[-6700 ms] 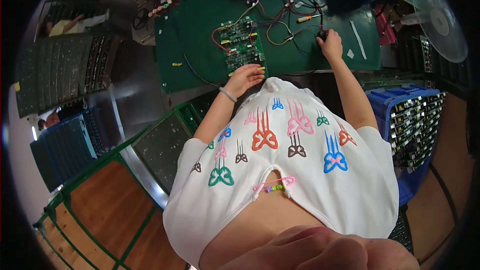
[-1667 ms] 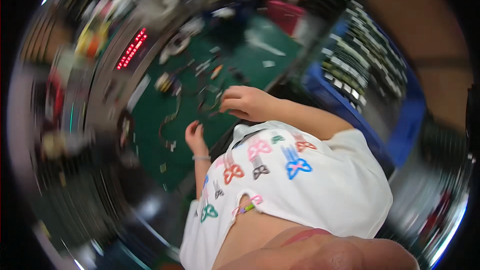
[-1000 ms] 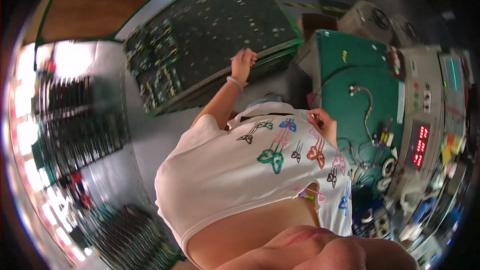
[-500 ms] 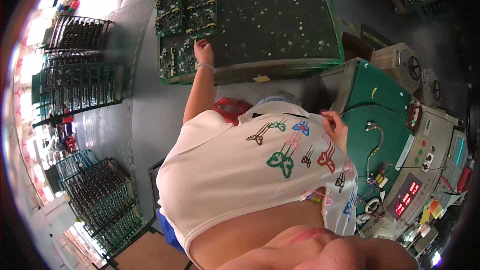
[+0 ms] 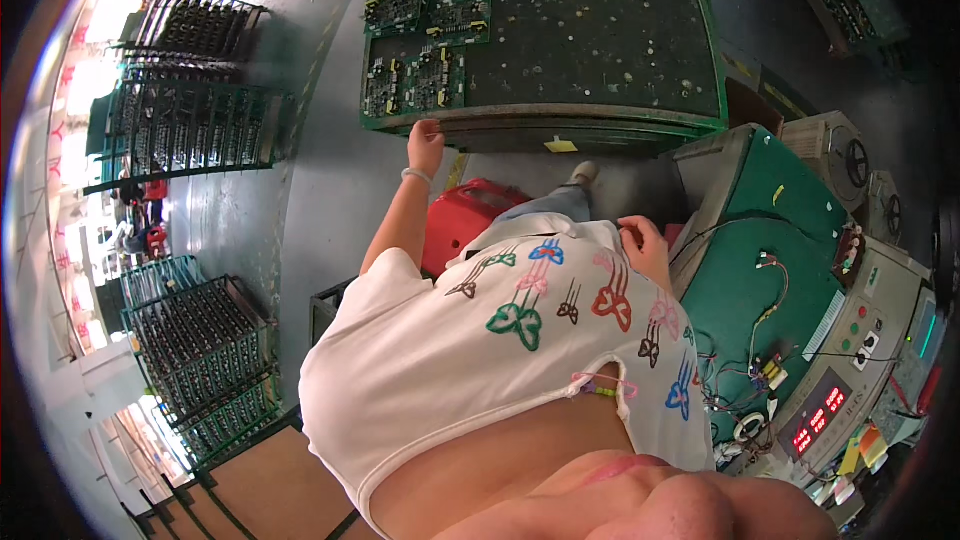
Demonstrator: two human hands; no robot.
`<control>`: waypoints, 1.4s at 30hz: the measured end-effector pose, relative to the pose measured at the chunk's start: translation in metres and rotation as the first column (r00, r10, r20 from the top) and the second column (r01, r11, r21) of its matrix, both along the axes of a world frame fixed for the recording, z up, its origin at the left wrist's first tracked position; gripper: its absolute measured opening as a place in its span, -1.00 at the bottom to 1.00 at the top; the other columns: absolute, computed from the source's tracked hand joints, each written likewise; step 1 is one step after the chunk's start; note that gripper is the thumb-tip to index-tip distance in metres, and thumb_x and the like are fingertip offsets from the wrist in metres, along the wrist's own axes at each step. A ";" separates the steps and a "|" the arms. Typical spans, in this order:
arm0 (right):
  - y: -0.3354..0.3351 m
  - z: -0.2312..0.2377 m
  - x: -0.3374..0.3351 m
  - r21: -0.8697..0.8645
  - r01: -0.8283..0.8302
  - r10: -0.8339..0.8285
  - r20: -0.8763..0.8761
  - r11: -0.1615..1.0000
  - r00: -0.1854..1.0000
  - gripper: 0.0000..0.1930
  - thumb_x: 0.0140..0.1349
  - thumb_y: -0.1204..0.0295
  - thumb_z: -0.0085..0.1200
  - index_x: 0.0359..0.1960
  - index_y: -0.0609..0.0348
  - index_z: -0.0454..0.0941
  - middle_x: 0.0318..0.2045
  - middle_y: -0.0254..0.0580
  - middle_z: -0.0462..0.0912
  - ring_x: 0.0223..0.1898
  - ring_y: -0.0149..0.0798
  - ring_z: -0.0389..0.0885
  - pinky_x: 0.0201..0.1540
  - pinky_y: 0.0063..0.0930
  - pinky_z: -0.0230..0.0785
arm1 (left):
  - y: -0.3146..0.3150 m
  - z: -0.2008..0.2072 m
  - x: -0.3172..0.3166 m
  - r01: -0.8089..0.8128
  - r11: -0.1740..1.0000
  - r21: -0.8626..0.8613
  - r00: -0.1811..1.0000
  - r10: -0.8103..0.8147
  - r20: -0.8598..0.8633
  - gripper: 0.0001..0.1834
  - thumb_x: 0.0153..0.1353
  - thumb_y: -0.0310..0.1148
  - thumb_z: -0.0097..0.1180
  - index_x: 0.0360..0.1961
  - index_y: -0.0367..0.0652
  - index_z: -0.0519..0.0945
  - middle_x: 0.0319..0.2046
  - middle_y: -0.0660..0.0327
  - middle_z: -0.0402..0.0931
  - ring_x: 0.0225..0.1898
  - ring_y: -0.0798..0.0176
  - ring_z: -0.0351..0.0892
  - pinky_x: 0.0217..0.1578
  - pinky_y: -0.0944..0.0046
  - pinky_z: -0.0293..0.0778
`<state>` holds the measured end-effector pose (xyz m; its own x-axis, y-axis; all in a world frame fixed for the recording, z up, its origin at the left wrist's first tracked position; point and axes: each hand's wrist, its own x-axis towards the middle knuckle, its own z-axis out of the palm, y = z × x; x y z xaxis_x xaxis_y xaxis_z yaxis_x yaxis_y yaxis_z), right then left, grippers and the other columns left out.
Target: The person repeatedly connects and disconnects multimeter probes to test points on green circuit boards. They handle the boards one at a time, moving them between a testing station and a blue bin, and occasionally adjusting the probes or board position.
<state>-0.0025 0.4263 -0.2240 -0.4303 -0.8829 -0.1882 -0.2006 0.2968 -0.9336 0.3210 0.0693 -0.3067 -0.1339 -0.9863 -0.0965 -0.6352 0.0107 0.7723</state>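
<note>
Several green circuit boards crowded with small parts lie at the left end of a dark, green-edged table. My left hand, a band at its wrist, is at the table's front edge, just below the nearest circuit board. Its fingers are curled in, and no object shows in them. Whether they touch the edge, I cannot tell. Close to my waist, my right hand is held with fingers loosely bent and the thumb apart. It holds nothing visible, beside the green-topped bench.
A red stool stands by my left side. On the right bench are a cable with connectors, loose wires and a test instrument with a red display. Racks of boards stand along the left. A cardboard box is beyond the bench.
My left hand has drawn back from the nearest circuit board to the table's front edge. My right hand has moved in from the bench toward my waist. The whole view has shifted.
</note>
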 end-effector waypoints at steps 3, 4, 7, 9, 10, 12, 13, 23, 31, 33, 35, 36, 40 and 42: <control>-0.008 -0.017 0.007 0.035 -0.117 0.114 0.062 0.993 0.991 -0.80 0.22 0.47 0.06 -0.15 0.24 0.55 -0.30 -0.07 0.62 -0.34 -0.27 0.63 -0.26 -0.45 0.45 | -0.011 0.003 0.005 -0.005 1.000 0.007 1.000 0.005 -0.010 -0.65 0.05 -0.49 0.14 -0.08 -0.23 0.52 -0.20 0.09 0.57 -0.20 0.15 0.60 -0.11 0.24 0.50; -0.012 -0.014 0.006 0.049 -0.126 0.122 0.064 0.991 0.990 -0.80 0.22 0.47 0.06 -0.14 0.24 0.55 -0.30 -0.06 0.62 -0.34 -0.27 0.63 -0.26 -0.45 0.46 | -0.020 0.002 0.005 -0.003 1.000 -0.001 1.000 0.003 -0.021 -0.64 0.05 -0.48 0.15 -0.07 -0.23 0.51 -0.19 0.08 0.56 -0.19 0.13 0.60 -0.10 0.23 0.50; -0.030 -0.003 0.000 0.086 -0.125 0.122 0.039 0.988 0.992 -0.79 0.21 0.47 0.06 -0.13 0.24 0.55 -0.30 -0.07 0.62 -0.35 -0.26 0.63 -0.23 -0.43 0.47 | -0.059 0.008 0.005 0.055 0.988 -0.141 0.988 -0.034 0.149 -0.56 0.03 -0.43 0.22 -0.01 -0.24 0.47 -0.12 0.01 0.51 -0.06 0.01 0.52 0.00 0.14 0.45; -0.042 0.000 -0.009 0.071 -0.090 0.092 -0.021 0.993 0.996 -0.79 0.21 0.47 0.06 -0.14 0.24 0.54 -0.30 -0.06 0.62 -0.34 -0.24 0.64 -0.24 -0.41 0.48 | -0.096 0.015 0.000 0.094 0.965 -0.245 0.969 -0.033 0.244 -0.50 0.02 -0.39 0.26 0.02 -0.26 0.45 -0.06 -0.04 0.46 0.02 -0.06 0.45 0.05 0.08 0.40; -0.048 0.001 -0.012 0.065 -0.066 0.070 -0.053 0.996 0.996 -0.80 0.21 0.47 0.06 -0.14 0.24 0.54 -0.30 -0.06 0.62 -0.34 -0.24 0.64 -0.24 -0.40 0.48 | -0.113 0.021 -0.007 0.121 0.949 -0.292 0.957 -0.034 0.288 -0.47 0.01 -0.38 0.28 0.03 -0.26 0.43 -0.03 -0.06 0.44 0.06 -0.10 0.41 0.08 0.05 0.38; -0.058 0.002 -0.018 0.112 -0.007 0.016 -0.080 0.994 0.997 -0.80 0.21 0.47 0.07 -0.15 0.23 0.54 -0.30 -0.06 0.63 -0.32 -0.23 0.65 -0.24 -0.40 0.49 | -0.141 0.047 -0.036 0.063 0.982 -0.180 0.950 -0.004 0.313 -0.29 -0.04 -0.19 0.36 0.10 -0.28 0.36 0.10 -0.12 0.32 0.12 -0.16 0.35 0.13 0.01 0.33; -0.067 0.001 -0.020 0.127 0.004 0.007 -0.086 0.992 0.996 -0.81 0.21 0.47 0.07 -0.15 0.23 0.54 -0.30 -0.06 0.63 -0.32 -0.22 0.65 -0.25 -0.40 0.49 | -0.159 0.051 -0.039 0.049 0.978 -0.201 0.940 0.023 0.340 -0.24 -0.05 -0.15 0.38 0.12 -0.29 0.35 0.12 -0.13 0.30 0.13 -0.17 0.34 0.14 0.01 0.32; -0.142 -0.011 -0.019 0.122 -0.046 0.059 -0.101 0.992 0.993 -0.83 0.23 0.48 0.06 -0.16 0.24 0.53 -0.32 -0.09 0.62 -0.35 -0.25 0.64 -0.27 -0.42 0.50 | -0.333 0.052 -0.032 -0.399 0.915 -0.063 0.856 0.396 0.332 -0.04 -0.04 0.10 0.35 0.23 -0.32 0.26 0.22 -0.16 0.26 0.22 -0.22 0.29 0.21 -0.02 0.29; -0.163 -0.032 -0.027 0.215 -0.102 0.142 -0.179 0.971 0.973 -0.81 0.23 0.46 0.06 -0.14 0.22 0.53 -0.34 -0.09 0.62 -0.36 -0.26 0.64 -0.29 -0.43 0.47 | -0.392 -0.020 0.013 -0.139 0.985 0.099 0.986 0.128 0.107 -0.14 0.05 0.12 0.29 0.12 -0.43 0.41 0.08 -0.20 0.45 0.13 -0.13 0.45 0.12 0.07 0.35; -0.170 -0.043 -0.024 0.201 -0.090 0.127 -0.176 0.975 0.976 -0.80 0.23 0.44 0.07 -0.14 0.21 0.53 -0.34 -0.09 0.62 -0.36 -0.27 0.64 -0.28 -0.44 0.47 | -0.396 -0.004 -0.009 -0.120 0.988 0.094 0.975 0.099 0.200 -0.17 0.07 0.16 0.24 0.10 -0.41 0.46 0.09 -0.20 0.44 0.17 -0.17 0.40 0.18 0.04 0.32; -0.185 -0.047 -0.019 0.170 -0.112 0.135 -0.132 0.979 0.982 -0.80 0.23 0.43 0.08 -0.14 0.21 0.53 -0.35 -0.10 0.62 -0.36 -0.28 0.64 -0.27 -0.45 0.48 | -0.407 -0.011 0.014 -0.060 0.995 0.075 0.954 0.035 0.298 -0.25 0.10 0.17 0.20 0.04 -0.33 0.55 0.05 -0.19 0.48 0.12 -0.15 0.45 0.16 0.03 0.34; -0.193 -0.048 -0.019 0.184 -0.113 0.134 -0.106 0.976 0.985 -0.80 0.23 0.43 0.08 -0.14 0.21 0.53 -0.35 -0.11 0.62 -0.35 -0.29 0.64 -0.26 -0.45 0.48 | -0.405 -0.015 0.014 -0.034 0.999 -0.030 0.931 0.042 0.362 -0.28 0.10 0.17 0.18 0.02 -0.31 0.57 0.02 -0.19 0.51 0.08 -0.15 0.48 0.14 0.03 0.36; -0.206 -0.046 -0.014 0.204 -0.122 0.131 -0.030 0.971 0.991 -0.79 0.25 0.41 0.07 -0.13 0.21 0.54 -0.35 -0.14 0.63 -0.34 -0.36 0.63 -0.23 -0.47 0.48 | -0.410 -0.009 0.025 -0.013 0.999 0.051 0.968 0.000 0.251 -0.32 0.12 0.14 0.17 -0.01 -0.31 0.58 -0.07 -0.17 0.57 -0.04 -0.14 0.55 0.06 0.06 0.42; -0.205 -0.048 -0.014 0.209 -0.091 0.092 0.006 0.974 0.996 -0.79 0.25 0.39 0.07 -0.13 0.21 0.54 -0.37 -0.15 0.63 -0.34 -0.37 0.63 -0.23 -0.47 0.48 | -0.401 0.015 0.006 0.000 0.995 0.097 0.984 -0.018 0.177 -0.33 0.13 0.13 0.17 -0.02 -0.31 0.58 -0.11 -0.15 0.59 -0.07 -0.13 0.57 0.02 0.08 0.44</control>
<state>-0.0167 0.2218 -0.2721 -0.3506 -0.8599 -0.3710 -0.2396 0.4653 -0.8521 0.3273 -0.3319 -0.2921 -0.1150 -0.9702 -0.2135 -0.7626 -0.0515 0.6449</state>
